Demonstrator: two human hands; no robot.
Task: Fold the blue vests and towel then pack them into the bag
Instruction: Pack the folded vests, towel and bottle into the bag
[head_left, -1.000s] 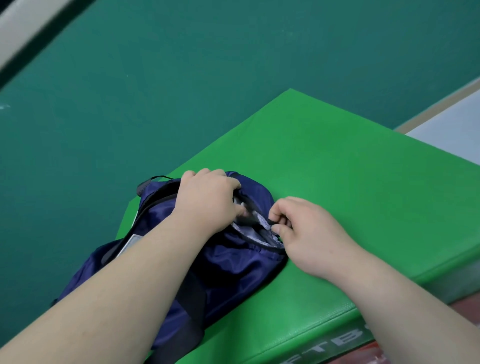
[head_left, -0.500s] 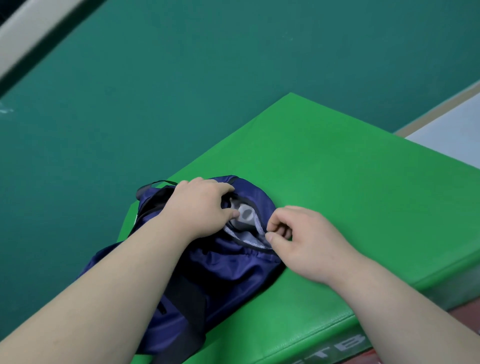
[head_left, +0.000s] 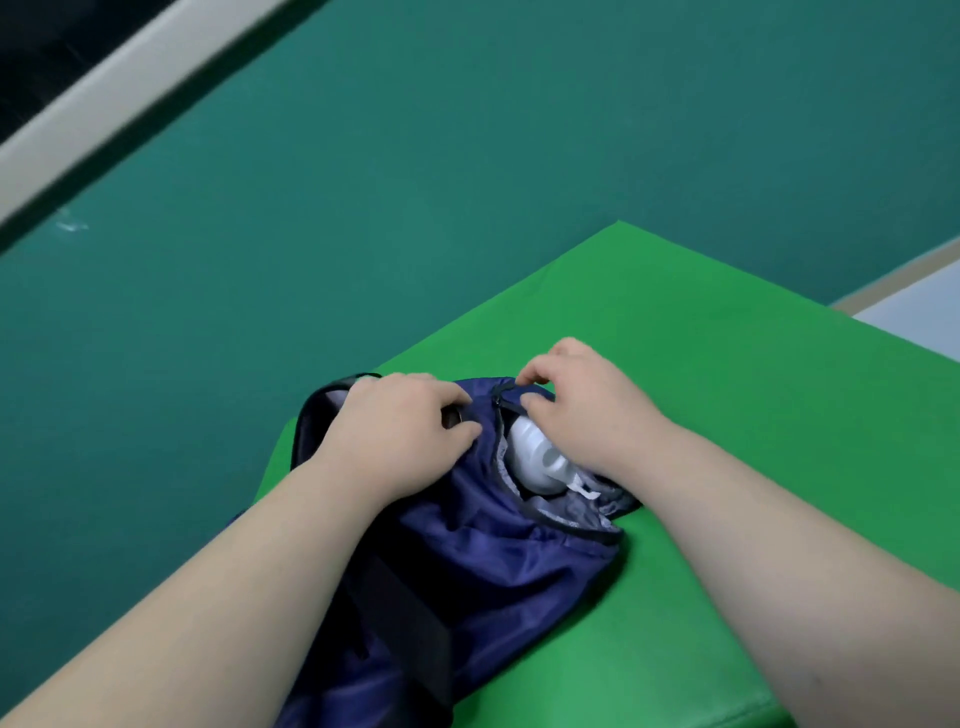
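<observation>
Bag (head_left: 493, 561) gapes wider; left fingers (head_left: 460, 401) grip its fabric, right fingers (head_left: 535, 370) now pinch zipper (head_left: 500, 396) higher.

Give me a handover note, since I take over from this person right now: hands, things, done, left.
Left hand: grips the navy bag beside its opening.
Right hand: pinches at the zip, at the far end of the opening.
The bag lies on the green mat, part open; something white shows inside. No vests or towel in view outside it.
Done: packing, it seems.
Left: zip the bag shut.
</observation>
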